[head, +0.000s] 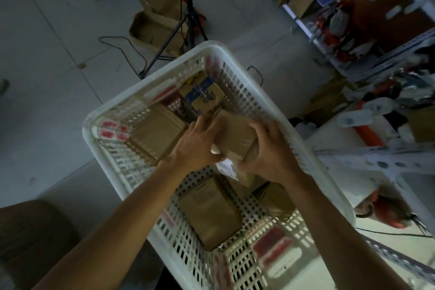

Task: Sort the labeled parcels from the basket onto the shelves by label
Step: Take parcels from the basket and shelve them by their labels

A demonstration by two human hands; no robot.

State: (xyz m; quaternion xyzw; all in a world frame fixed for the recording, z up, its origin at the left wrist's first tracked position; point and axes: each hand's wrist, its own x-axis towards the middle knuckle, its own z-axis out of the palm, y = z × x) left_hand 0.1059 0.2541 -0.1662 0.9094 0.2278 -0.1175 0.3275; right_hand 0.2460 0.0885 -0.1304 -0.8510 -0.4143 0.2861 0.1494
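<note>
While both hands grip one brown parcel point(235, 135) | left hand point(196, 146) | right hand point(270, 150) | basket point(266, 110) | label unreadable

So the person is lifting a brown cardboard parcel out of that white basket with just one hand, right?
Not quite. The head view shows both hands on it: the left hand grips one side of the brown cardboard parcel and the right hand the other. The rest holds: the parcel is held over the white basket, above other parcels inside.
</note>
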